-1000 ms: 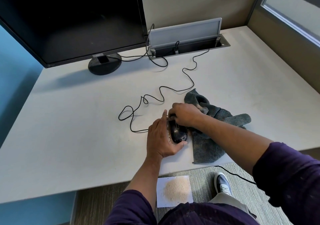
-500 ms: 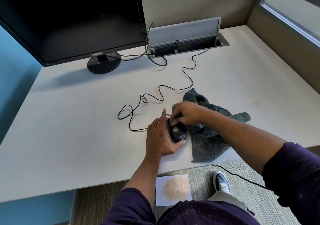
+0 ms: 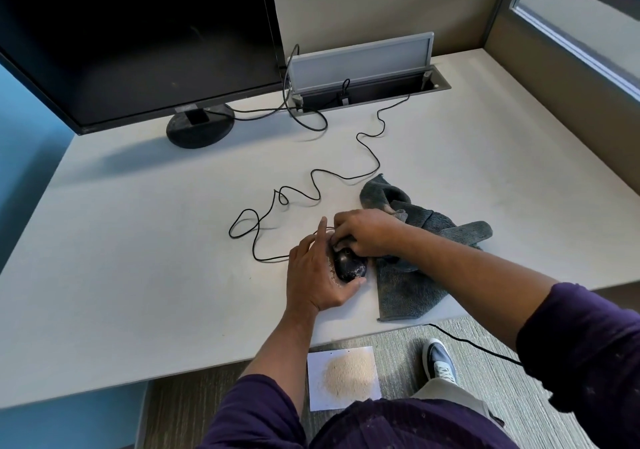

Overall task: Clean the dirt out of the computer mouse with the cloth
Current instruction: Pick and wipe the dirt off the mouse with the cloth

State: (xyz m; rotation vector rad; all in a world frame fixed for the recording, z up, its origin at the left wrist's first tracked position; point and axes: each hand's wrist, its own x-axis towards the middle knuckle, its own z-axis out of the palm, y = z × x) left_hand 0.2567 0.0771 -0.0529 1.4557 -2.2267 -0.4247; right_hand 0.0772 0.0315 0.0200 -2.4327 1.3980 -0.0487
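Near the table's (image 3: 138, 275) front edge, the left hand (image 3: 317, 275) cups the black mouse (image 3: 348, 267). The right hand (image 3: 367, 232), gripping the grey cloth (image 3: 405, 286), has moved slightly forward along the mouse: wiping continues, specks remain.

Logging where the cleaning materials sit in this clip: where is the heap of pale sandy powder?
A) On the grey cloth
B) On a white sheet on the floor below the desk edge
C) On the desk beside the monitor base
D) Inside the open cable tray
B: the sandy powder is heaped on a white sheet lying on the carpet, just below the near edge of the desk and beside the person's shoe.
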